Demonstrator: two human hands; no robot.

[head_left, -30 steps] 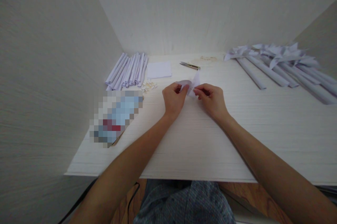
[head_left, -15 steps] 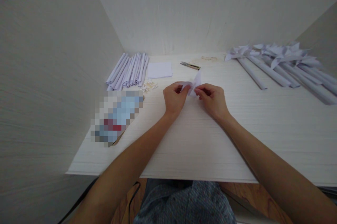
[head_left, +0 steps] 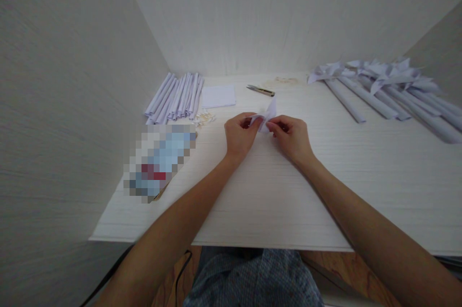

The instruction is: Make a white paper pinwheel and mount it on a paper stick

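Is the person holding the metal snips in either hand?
No, the metal snips lie on the table beyond the left hand and right hand, whose fingers pinch a white paper piece.

A white, faintly streaked table (head_left: 274, 211) is noted. At its back left, rolled paper tubes (head_left: 180, 97) are laid side by side, with a flat stack of white paper (head_left: 218, 96) placed just beside them. Small sticks (head_left: 205, 118) are heaped nearby, and a pixelated flat object (head_left: 162, 162) is set in front. Snips (head_left: 262, 90) are placed centre back; paper pinwheels (head_left: 390, 88) on tubes are piled at right.
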